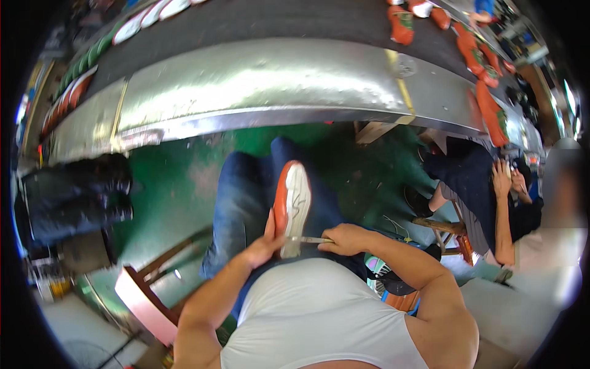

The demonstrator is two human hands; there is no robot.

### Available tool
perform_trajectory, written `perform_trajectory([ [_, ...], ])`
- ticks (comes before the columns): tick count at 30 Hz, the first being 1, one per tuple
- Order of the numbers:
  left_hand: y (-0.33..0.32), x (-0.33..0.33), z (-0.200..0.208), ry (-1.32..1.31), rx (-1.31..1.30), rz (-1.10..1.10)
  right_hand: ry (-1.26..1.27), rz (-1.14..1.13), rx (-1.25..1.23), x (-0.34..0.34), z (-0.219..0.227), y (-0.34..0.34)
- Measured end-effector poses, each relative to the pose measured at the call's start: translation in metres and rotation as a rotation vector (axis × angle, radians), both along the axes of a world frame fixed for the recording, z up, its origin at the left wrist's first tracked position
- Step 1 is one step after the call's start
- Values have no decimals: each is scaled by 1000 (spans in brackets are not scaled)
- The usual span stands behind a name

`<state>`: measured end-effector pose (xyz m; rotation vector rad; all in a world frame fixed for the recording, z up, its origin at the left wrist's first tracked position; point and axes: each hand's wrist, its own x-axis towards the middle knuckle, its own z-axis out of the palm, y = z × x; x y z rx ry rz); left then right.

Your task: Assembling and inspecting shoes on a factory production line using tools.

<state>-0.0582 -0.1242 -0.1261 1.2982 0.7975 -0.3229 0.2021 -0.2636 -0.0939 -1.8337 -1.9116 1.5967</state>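
Observation:
An orange-red shoe (281,200) rests on my lap over my blue jeans, its toe away from me and its white sole (297,197) facing up. A dark curved line shows on the sole. My left hand (262,247) is closed round the heel end from the left side. My right hand (345,238) grips a slim, pale, stick-like tool (312,240). The tool lies crosswise, its far end at the sole near the heel. What kind of tool it is, I cannot make out.
Ahead runs a metal-edged conveyor (246,80) with a dark belt, carrying several orange shoes (402,27) at right and a row of shoes at far left. A co-worker (467,166) sits at my right. A wooden chair (147,277) stands at left, a dark bundle (74,200) beyond it.

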Motion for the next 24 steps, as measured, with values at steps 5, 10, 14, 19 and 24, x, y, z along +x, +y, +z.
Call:
perform_trajectory([
  [5,-17,-2,-38,-183,-46,125,135,-61,-274,23,55,22],
  [10,-28,14,-40,-203,237,216,184,-376,184,-2,43,6],
  [14,-18,3,-39,-274,245,285,64,-307,132,-13,-2,-3],
  [19,4,-19,54,-566,-263,667,-2,-547,150,7,2,-38],
  [24,55,18,129,-794,-595,709,-293,-242,408,-10,34,-32],
])
